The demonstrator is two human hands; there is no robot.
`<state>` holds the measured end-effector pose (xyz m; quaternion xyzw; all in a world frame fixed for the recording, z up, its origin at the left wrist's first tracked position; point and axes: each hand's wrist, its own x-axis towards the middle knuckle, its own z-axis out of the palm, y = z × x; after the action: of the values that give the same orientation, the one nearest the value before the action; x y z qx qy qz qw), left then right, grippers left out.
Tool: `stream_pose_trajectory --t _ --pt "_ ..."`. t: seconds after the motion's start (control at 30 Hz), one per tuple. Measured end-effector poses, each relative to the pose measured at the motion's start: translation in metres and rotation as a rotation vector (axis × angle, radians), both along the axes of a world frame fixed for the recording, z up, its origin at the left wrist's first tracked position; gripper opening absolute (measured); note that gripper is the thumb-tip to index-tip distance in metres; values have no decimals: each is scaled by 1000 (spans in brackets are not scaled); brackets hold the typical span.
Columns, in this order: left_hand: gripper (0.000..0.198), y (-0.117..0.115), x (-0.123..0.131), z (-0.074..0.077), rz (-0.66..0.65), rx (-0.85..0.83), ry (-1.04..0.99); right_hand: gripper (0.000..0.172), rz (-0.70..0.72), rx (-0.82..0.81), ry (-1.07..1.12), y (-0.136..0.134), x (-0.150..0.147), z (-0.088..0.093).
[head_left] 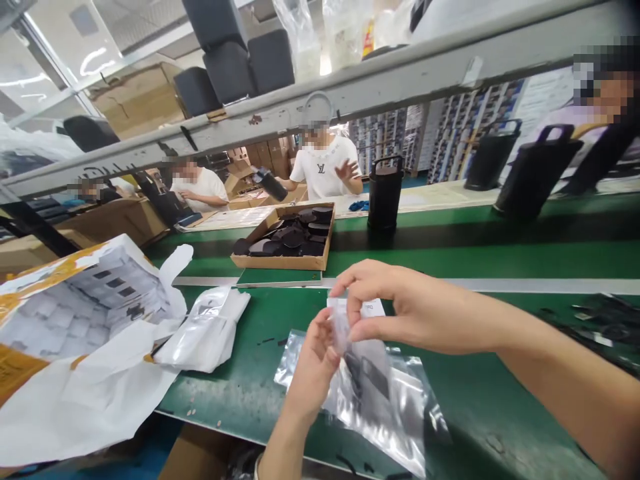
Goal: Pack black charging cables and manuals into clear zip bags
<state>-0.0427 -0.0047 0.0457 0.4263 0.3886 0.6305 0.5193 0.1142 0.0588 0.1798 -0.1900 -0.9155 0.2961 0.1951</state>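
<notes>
My left hand (313,370) is closed on the upper side of a clear plastic bag (360,393), thumb against fingers. Something dark shows through the plastic inside it. My right hand (390,303) pinches at the bag's top end from the other side, its fingers curled over the opening. A white printed paper (374,308) sticks out behind the right fingers. More clear bags (413,393) lie flat on the green work surface (260,400) beneath. What exactly lies between the right fingertips is hard to make out.
Left stands an open carton (75,300) lined with white plastic; a packed bag (207,333) lies beside it. Ahead are a tray of dark parts (285,233) and black cylinders with handles (385,197). Black cables (605,327) lie right. Co-workers (325,163) stand across the belt.
</notes>
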Motion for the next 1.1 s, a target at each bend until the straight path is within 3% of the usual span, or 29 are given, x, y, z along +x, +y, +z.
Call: stream_pose_trajectory --t 0.07,0.13,0.2,0.27,0.37,0.4,0.43,0.5,0.53,0.67,0.8,0.97,1.1 --pt "61 -1 3 -2 -117 -36 -89 14 -15 -47 -19 -2 11 2" --pt "40 -3 7 -5 -96 -101 -105 17 -65 -102 -54 -4 27 -7" --pt "24 -5 10 -10 -7 -152 -33 15 -152 -174 -57 -6 43 -27" --pt "25 -7 14 -13 41 -166 94 11 -277 -283 24 -9 57 -56" --pt "34 -8 18 -17 58 -158 265 56 -425 -505 219 -18 64 -104" --pt "35 -8 19 -18 74 -155 295 63 -446 -558 225 -22 62 -118" --pt "33 -7 20 -20 97 -151 309 60 -488 -592 238 -25 60 -129" --pt "26 -6 20 -24 151 -148 298 35 -558 -627 243 -29 52 -142" --pt "23 -5 20 -25 176 -149 285 25 -586 -631 250 -30 49 -145" --pt "16 -1 17 -30 250 -174 278 38 -636 -648 291 -27 46 -142" --pt "14 2 17 -29 232 -175 299 29 -606 -687 361 -23 48 -143" --pt "15 4 13 -25 153 -213 287 22 -622 -502 313 -19 51 -146" --pt "25 4 4 -20 67 -306 153 19 -522 -334 309 -19 58 -149"
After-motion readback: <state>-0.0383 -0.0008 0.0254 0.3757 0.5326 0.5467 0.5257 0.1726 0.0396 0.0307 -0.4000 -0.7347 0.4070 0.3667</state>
